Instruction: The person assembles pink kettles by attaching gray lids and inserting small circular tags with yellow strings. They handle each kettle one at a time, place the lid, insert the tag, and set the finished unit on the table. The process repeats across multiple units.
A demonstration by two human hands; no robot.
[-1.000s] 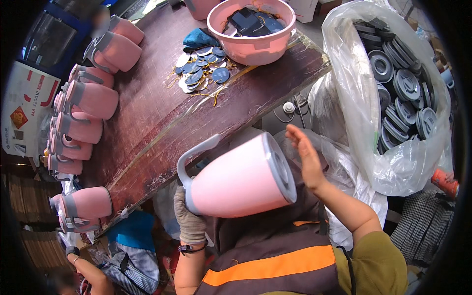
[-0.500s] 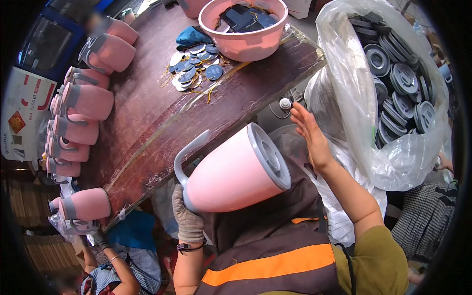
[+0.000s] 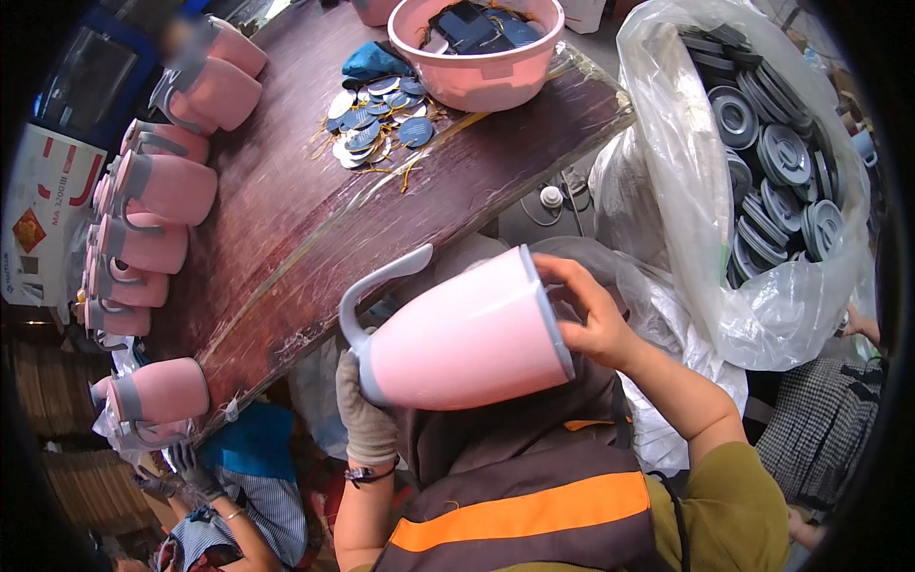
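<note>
A pink jug (image 3: pixel 462 334) lies tilted on its side above my lap, its grey handle (image 3: pixel 383 271) toward the table. My left hand (image 3: pixel 362 410), in a light knitted glove, is closed round the grey base end. At the other end, my bare right hand (image 3: pixel 600 310) grips the grey lid (image 3: pixel 550 315), thumb and fingers bent over its face. The lid shows nearly edge-on, and part of the fingers is hidden behind its rim.
Several pink jugs (image 3: pixel 176 186) line the left side of the dark red table (image 3: pixel 286 229). Round tags (image 3: pixel 360 129) lie by a pink basin (image 3: pixel 477 86). A plastic bag (image 3: pixel 705 257) at right holds grey lids (image 3: pixel 786 153). A co-worker's gloved hands (image 3: pixel 195 472) are near another jug (image 3: pixel 167 391).
My right hand has come in from the right, from open and apart to gripping the lid. The jug has turned so its lid faces more to the right. The co-worker's hands have shifted slightly.
</note>
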